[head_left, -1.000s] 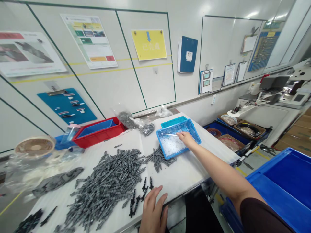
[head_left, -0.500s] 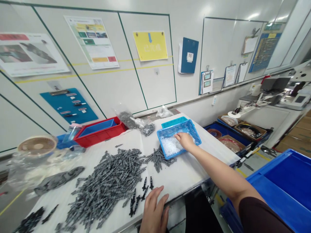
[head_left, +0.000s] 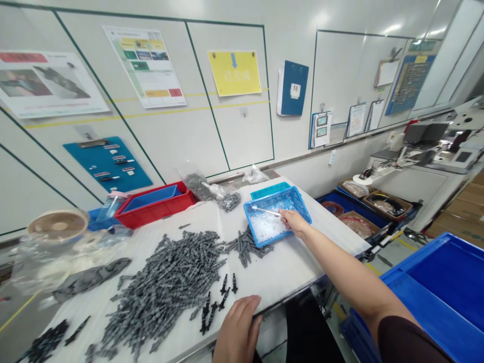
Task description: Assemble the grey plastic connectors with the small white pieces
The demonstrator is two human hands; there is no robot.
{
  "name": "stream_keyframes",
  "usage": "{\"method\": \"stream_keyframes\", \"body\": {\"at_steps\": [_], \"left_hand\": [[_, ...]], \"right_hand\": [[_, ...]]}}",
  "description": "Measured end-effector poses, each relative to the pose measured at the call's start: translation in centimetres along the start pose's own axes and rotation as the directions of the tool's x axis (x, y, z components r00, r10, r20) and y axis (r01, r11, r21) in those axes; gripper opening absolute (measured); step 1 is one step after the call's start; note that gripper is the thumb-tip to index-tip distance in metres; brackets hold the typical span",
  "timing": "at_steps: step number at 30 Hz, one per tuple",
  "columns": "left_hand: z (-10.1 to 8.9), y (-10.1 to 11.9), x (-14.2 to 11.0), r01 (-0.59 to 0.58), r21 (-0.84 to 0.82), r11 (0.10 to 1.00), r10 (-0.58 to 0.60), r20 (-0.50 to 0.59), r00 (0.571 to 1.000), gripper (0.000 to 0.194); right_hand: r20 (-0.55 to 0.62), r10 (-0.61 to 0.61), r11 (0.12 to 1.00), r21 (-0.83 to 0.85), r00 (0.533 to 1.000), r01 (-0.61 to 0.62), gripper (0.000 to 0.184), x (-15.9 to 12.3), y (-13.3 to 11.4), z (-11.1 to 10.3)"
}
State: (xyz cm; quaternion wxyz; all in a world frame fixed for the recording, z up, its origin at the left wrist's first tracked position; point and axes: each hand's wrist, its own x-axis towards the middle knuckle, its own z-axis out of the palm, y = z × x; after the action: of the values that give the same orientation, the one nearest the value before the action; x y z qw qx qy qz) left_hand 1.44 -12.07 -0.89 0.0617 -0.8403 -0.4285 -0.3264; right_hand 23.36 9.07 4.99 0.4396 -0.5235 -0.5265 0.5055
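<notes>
My right hand (head_left: 293,221) reaches out over a blue perforated tray (head_left: 279,197) of small white parts and pinches a thin white stick (head_left: 265,211) that points left across the tray. My left hand (head_left: 236,330) rests at the near edge of the white table (head_left: 287,267), fingers curled over the edge and holding nothing. Just beyond it lie a few black parts (head_left: 217,302). A big heap of grey plastic parts (head_left: 166,285) covers the table's middle, and a smaller grey cluster (head_left: 245,247) lies against the tray.
A red bin (head_left: 153,206) with a blue insert, a small fan (head_left: 56,225) and clear bags of parts (head_left: 214,191) stand at the back. A large blue crate (head_left: 442,297) is at the right. Boxes (head_left: 378,201) sit on the floor beyond.
My right hand has drawn back slightly towards the tray's near right side, and the white stick now shows lifted in its fingers. My left hand has slid nearer, curling over the table edge.
</notes>
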Motion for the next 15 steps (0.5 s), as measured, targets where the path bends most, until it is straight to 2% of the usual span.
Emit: {"method": "stream_keyframes", "body": {"at_steps": [7,12,15], "left_hand": [[-1.6,-0.1,2.9,0.047,-0.014,0.999,-0.048,-0.032,0.998,0.027],[-2.0,-0.8,4.3,0.075,-0.004,0.997,-0.075,-0.011,0.997,0.027],[-2.1,-1.5,5.0,0.127,0.039,0.991,-0.126,-0.021,0.992,0.029]], "right_hand": [[0.054,0.046,0.986,0.160,0.998,-0.054,0.037,-1.4,0.3,-2.2],[0.018,0.021,0.983,0.182,1.000,-0.024,0.038,-2.2,0.3,-2.8],[0.040,-0.007,0.984,0.177,0.999,-0.001,0.040,-3.7,0.1,-2.9]]}}
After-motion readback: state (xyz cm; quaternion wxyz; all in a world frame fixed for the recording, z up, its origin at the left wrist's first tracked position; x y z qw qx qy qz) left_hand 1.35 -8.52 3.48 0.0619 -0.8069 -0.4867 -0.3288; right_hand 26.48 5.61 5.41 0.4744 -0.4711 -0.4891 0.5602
